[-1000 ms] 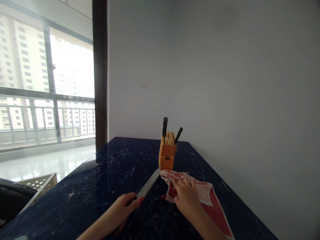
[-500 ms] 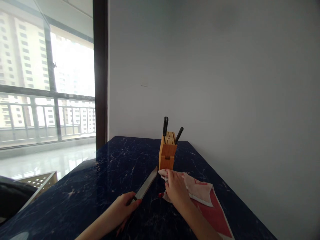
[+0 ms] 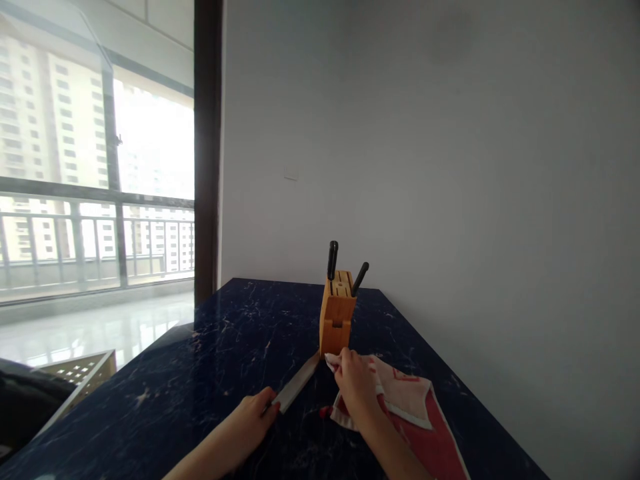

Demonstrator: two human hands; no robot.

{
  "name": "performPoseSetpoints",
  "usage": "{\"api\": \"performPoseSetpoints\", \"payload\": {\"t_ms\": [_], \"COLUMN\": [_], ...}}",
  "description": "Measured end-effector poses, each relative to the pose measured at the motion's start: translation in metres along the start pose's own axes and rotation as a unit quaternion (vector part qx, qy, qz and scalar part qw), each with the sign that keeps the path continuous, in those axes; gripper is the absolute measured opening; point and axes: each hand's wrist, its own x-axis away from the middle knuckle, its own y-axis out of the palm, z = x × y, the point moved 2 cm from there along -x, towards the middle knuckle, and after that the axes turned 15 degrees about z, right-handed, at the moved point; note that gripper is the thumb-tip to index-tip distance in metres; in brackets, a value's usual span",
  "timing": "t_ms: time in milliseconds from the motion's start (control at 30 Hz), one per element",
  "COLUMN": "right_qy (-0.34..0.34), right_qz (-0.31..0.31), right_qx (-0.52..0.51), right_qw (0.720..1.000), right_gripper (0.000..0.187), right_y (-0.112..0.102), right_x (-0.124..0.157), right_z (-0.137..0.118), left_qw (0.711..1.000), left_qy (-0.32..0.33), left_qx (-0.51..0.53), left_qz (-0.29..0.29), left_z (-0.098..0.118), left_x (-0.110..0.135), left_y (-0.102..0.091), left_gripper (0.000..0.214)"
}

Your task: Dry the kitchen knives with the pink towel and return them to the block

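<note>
My left hand (image 3: 256, 415) is closed around the handle of a knife (image 3: 299, 385), whose broad blade points away from me and to the right, its tip by the foot of the wooden knife block (image 3: 337, 327). Bunched in the fingers of my right hand (image 3: 356, 380) is one end of a red and white cloth (image 3: 407, 400); the rest spreads over the table to the right. Two black-handled knives stand in the block: one knife handle (image 3: 333, 260) rises at the left, another knife handle (image 3: 360, 279) leans right.
The dark blue marbled table (image 3: 240, 333) reaches to a grey wall (image 3: 450, 200). Down at the left are a perforated crate (image 3: 87, 377) and a black item (image 3: 30, 407). Behind them is a large window (image 3: 100, 167) with a railing outside.
My right hand has drawn the cloth end slightly away from the blade, and its fingers are more tightly bunched. The left hand still holds the knife. The view has tilted up a little.
</note>
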Motion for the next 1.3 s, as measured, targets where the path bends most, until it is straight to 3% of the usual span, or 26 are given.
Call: {"api": "performPoseSetpoints", "payload": {"t_ms": [100,233,433,867,1133,1300], "right_qy": [0.027,-0.011,-0.029,-0.041,-0.009,-0.027], "right_qz": [0.041,0.064,0.059,0.022,0.048,0.035], "right_qx": [-0.032,-0.095,-0.111,-0.168,-0.075,-0.067], "right_qw": [0.998,0.993,0.992,0.985,0.996,0.997], "right_gripper": [0.015,0.017,0.020,0.021,0.019,0.017], "right_y": [-0.005,-0.006,-0.001,-0.003,0.002,0.007], "right_x": [-0.001,0.002,0.005,0.010,0.008,0.009], "right_z": [0.002,-0.005,-0.010,-0.015,-0.006,-0.004], "left_qw": [1.000,1.000,0.997,0.995,0.978,0.977], "left_qy": [0.001,0.012,0.035,0.065,0.110,0.099], "left_qx": [-0.016,-0.028,-0.071,-0.076,-0.175,-0.186], "left_qz": [0.005,0.006,0.016,0.005,0.026,0.039], "left_z": [0.001,0.002,0.003,0.000,0.000,-0.002], "left_x": [0.000,0.001,0.000,-0.004,-0.006,-0.010], "left_y": [0.000,-0.005,-0.020,-0.004,-0.006,-0.004], "left_gripper": [0.030,0.028,0.024,0.031,0.028,0.030]}}
